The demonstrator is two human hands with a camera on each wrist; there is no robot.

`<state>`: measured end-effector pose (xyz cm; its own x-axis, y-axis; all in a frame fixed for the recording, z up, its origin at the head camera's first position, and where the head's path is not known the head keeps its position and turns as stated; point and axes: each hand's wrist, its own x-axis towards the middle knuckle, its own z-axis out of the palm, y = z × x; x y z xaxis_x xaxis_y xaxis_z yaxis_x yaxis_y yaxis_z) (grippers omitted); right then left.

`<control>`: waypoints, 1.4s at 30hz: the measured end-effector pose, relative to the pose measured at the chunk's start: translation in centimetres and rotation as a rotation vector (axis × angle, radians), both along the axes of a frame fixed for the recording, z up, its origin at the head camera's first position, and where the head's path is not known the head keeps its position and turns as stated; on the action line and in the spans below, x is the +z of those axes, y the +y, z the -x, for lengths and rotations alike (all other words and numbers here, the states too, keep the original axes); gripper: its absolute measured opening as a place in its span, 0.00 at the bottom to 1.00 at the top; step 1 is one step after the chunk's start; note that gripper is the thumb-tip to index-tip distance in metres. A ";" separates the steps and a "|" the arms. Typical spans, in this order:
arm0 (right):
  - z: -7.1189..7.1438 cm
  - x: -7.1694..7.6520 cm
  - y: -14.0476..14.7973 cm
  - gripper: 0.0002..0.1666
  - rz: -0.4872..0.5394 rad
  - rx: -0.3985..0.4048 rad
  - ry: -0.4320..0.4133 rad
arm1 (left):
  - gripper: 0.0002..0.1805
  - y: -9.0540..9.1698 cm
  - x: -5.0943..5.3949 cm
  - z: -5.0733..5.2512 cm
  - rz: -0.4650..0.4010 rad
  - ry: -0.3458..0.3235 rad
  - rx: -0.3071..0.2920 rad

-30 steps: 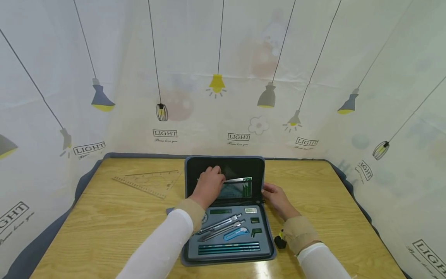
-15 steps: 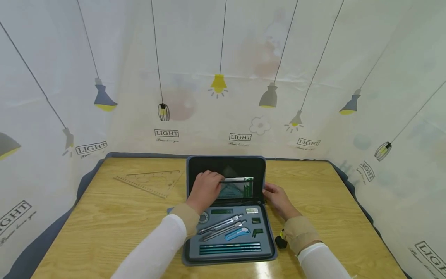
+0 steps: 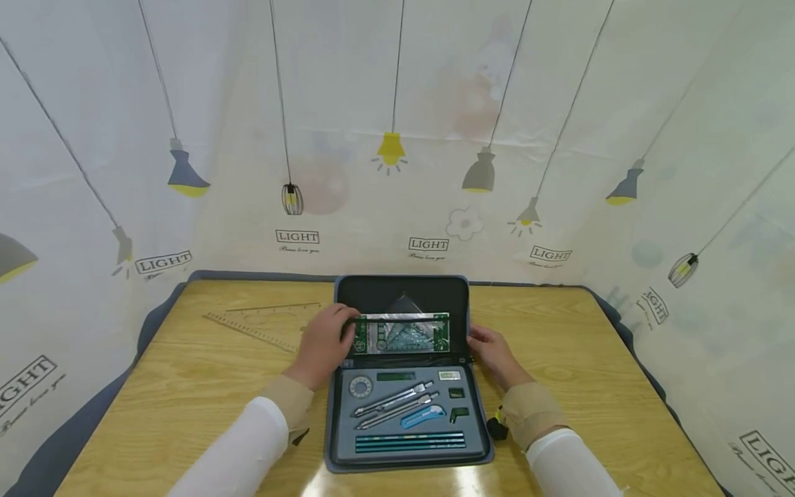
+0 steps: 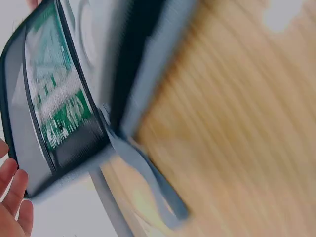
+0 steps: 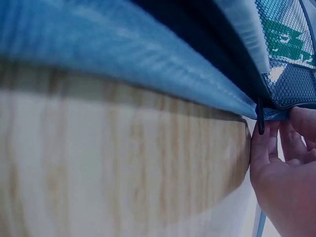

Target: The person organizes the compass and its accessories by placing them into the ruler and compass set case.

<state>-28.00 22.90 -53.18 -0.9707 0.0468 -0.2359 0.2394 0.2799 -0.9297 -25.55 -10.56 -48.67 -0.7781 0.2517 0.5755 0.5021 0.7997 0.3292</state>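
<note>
A zippered drawing-set case (image 3: pixel 410 458) stands unfolded on the table, its dark lid (image 3: pixel 369 293) raised at the back. Behind the lid's mesh pocket (image 5: pixel 291 81) sits a clear packet (image 3: pixel 404 335) with green print. My left hand (image 3: pixel 324 342) is at the lid's left edge; in the left wrist view its fingers (image 4: pixel 17 185) are loosely bent beside that edge, gripping nothing visible. At the lower right corner of the lid, my right hand (image 3: pixel 497 355) pinches the edge, with the thumb (image 5: pixel 302 121) in front and the other fingers behind.
The grey tray holds compasses (image 3: pixel 394 399), a blue cutter (image 3: pixel 424 416), pencils (image 3: pixel 410 442), an eraser (image 3: pixel 449 375) and a round dial-like piece (image 3: pixel 361 386). A clear set square (image 3: pixel 267 324) lies left on the wooden table (image 3: pixel 186 400). A blue strap (image 4: pixel 148 170) hangs off the case.
My left hand has moved left and down from in front of the pocket to the lid's left edge, uncovering the packet and the round piece. My right hand stays at the lid.
</note>
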 end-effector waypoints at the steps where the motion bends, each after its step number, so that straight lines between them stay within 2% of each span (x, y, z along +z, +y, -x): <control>1: 0.0 0.0 -0.1 0.23 -0.006 -0.003 -0.002 | 0.11 -0.7 -0.1 0.0 -0.020 -0.015 0.019; 5: 0.1 -0.1 -0.3 0.24 -0.027 -0.009 0.003 | 0.16 -3.6 -0.6 0.1 -0.066 -0.113 0.094; 7: 0.1 -0.1 -0.3 0.23 -0.042 -0.005 0.010 | 0.18 -5.1 -0.8 0.1 -0.066 -0.199 0.123; 12: 0.1 -0.2 -0.3 0.24 -0.045 -0.006 0.015 | 0.21 -8.4 -1.7 -0.3 0.088 -0.437 0.158; 15: 0.1 -0.2 -0.3 0.24 -0.037 -0.006 0.010 | 0.21 -9.5 -2.1 -0.7 0.178 -0.529 0.148; 18: 0.1 -0.2 -0.2 0.24 -0.032 -0.006 0.005 | 0.21 -10.0 -2.2 -1.2 0.220 -0.596 0.134; 22: 0.1 -0.3 -0.2 0.24 -0.029 -0.004 -0.005 | 0.21 -9.9 -2.3 -1.7 0.245 -0.611 0.126; 31: 0.2 -0.4 -0.1 0.24 -0.026 -0.016 -0.037 | 0.21 -8.9 -2.1 -2.4 0.357 -0.525 0.157; 35: 0.2 -0.3 -0.1 0.25 -0.026 -0.019 -0.030 | 0.23 -9.2 -2.0 -2.4 0.314 -0.490 0.181; 38: 0.1 -0.2 -0.1 0.25 -0.017 -0.012 -0.023 | 0.31 -10.1 -2.0 -2.0 0.234 -0.508 0.225; 42: 0.0 -0.1 -0.1 0.24 0.004 -0.012 -0.021 | 0.49 -11.9 -1.7 -1.6 0.202 -0.618 0.302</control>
<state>-28.04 22.82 -53.29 -0.9648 0.0576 -0.2566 0.2624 0.2730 -0.9255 -23.92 -22.51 -50.33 -0.9992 0.0292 -0.0277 0.0190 0.9496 0.3130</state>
